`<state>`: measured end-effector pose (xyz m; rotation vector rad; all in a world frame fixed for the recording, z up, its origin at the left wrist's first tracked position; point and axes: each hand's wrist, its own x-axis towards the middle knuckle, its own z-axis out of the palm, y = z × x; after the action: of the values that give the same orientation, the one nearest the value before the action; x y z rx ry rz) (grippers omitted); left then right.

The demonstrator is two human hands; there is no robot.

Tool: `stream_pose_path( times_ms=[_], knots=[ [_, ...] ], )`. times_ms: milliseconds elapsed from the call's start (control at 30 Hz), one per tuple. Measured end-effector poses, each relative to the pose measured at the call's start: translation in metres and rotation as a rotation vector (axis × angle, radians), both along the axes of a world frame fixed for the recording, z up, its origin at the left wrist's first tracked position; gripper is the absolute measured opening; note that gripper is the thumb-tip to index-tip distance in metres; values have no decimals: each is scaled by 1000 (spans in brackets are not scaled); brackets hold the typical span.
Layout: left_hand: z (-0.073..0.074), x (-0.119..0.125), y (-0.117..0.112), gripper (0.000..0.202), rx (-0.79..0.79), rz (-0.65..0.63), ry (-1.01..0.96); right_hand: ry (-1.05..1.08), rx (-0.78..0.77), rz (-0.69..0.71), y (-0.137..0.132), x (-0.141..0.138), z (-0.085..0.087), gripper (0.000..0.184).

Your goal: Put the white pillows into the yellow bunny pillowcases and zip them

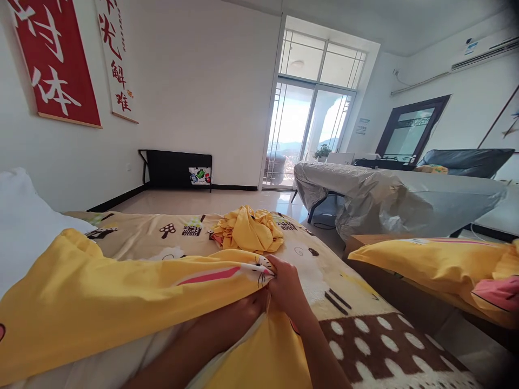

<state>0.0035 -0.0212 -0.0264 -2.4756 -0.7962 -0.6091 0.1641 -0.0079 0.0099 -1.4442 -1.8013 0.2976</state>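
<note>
A yellow pillowcase (133, 286) with a printed rabbit face stretches across the front of the bed. My right hand (286, 283) is closed on its edge beside the rabbit's face. Just below and to the left, my left hand (253, 305) is closed at the same gathered cloth, its fingers partly hidden under the fabric. The left forearm runs beneath the raised yellow cloth, against white material. More yellow cloth hangs down between my forearms. Beyond my hands, a crumpled bundle of yellow cloth (249, 229) lies on the patterned bedspread (304, 281).
White bedding (28, 210) rises at the left. At the right, a yellow pillow (421, 265) rests on a wooden surface beside the bed. A plastic-covered table (365, 194) stands behind it. A black folded frame (174, 168) leans on the far wall, left of glass doors (308, 129).
</note>
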Motion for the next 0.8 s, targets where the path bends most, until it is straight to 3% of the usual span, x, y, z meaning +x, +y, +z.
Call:
stream_pose_path(
  times_ms=[100,167,300,433,667,800],
  knots=[
    [-1,-2,1,48,68,32,63,-30,-5,-23,3,1,-2,26],
    [1,-4,2,43,33,-23,40,-29,5,-30,3,1,-1,25],
    [13,-7,-2,27,-238,-137,-129,23,-1,-8,1,1,1,30],
    [31,-8,-10,14,-596,-132,-323,78,-5,3,-4,1,4,33],
    [49,-15,-24,15,-743,-177,-344,145,18,24,-13,2,13,36],
    [53,-17,-26,23,-769,-83,-250,173,51,45,-18,2,17,34]
  ],
)
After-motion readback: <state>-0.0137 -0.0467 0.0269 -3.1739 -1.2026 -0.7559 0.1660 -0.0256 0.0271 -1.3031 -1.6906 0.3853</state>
